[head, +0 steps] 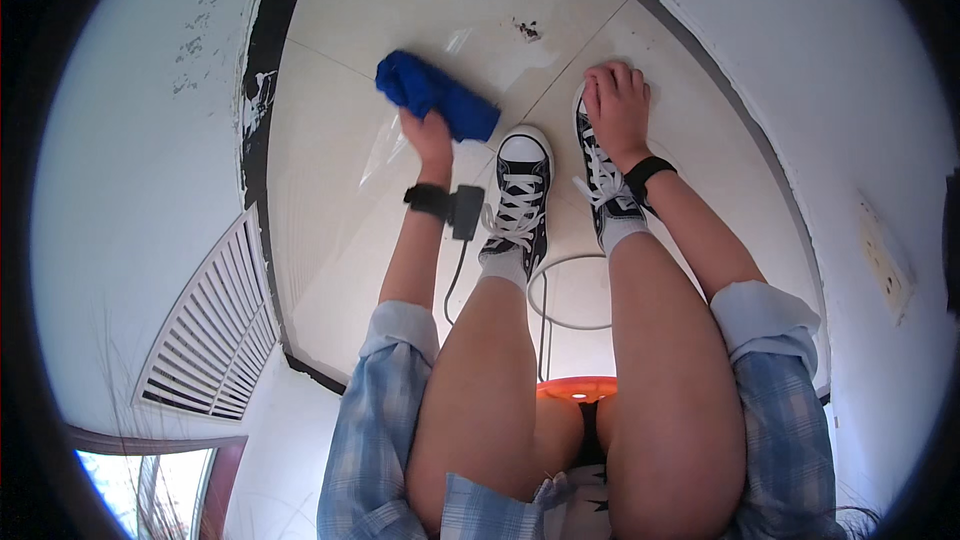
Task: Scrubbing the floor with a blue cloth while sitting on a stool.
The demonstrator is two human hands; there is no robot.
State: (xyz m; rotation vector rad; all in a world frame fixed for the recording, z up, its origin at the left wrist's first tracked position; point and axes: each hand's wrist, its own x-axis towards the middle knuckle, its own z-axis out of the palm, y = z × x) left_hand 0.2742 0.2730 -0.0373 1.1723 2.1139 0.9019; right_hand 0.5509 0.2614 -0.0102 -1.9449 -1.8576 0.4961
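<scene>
A folded blue cloth [442, 94] lies against the pale tiled floor [330, 157], left of my feet. My left hand [429, 136] grips its near edge, with most of the fingers hidden by the fabric. On the right, my right hand [621, 109] rests over the toe of my right sneaker [604, 172], its fingers curled and holding no loose thing. My left sneaker [521, 172], black canvas with white laces, stands flat between the two hands. Both wrists wear black straps, and the left one carries a small black box [466, 212] with a cable.
Small dark debris [529, 31] lies on the floor ahead. Walls close in on both sides, with a white vent grille [214, 322] at left and a socket plate [881, 259] at right. I sit on an orange stool [577, 388] with a metal ring [536, 300] below.
</scene>
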